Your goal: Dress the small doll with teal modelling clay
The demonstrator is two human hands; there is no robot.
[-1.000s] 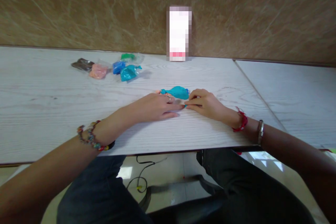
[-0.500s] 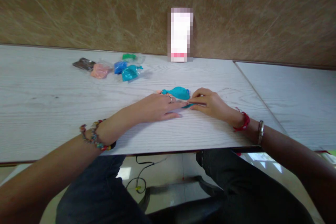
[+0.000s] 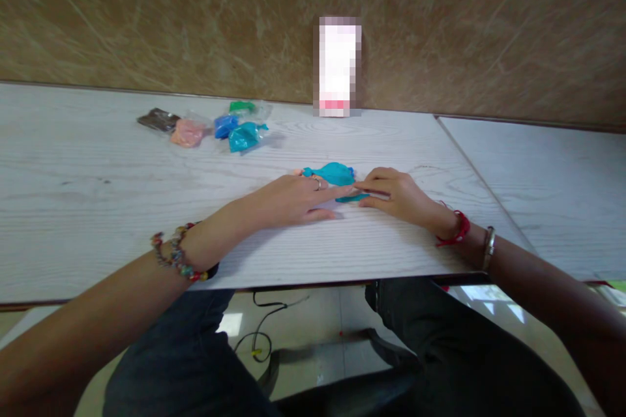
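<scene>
A flattened teal clay shape lies on the table, with a bit of dark blue at its right end and some pink clay at its left. Just in front of it is a thin teal clay strip. My left hand rests palm down, index finger stretched over the strip and thumb apart, holding nothing. From the other side, my right hand has the strip's right end between its thumb and fingers. The index fingertips of both hands meet or nearly meet. My left hand partly hides the pink clay.
Bagged clay lies at the back left: dark brown, pink, blue, teal and green. A pixelated upright phone-like object leans on the brown wall. The white table's front edge is near my lap.
My right hand has shifted slightly to the right, and its thumb and fingers have parted a little. More of the teal strip shows between the hands. My left hand stays nearly still.
</scene>
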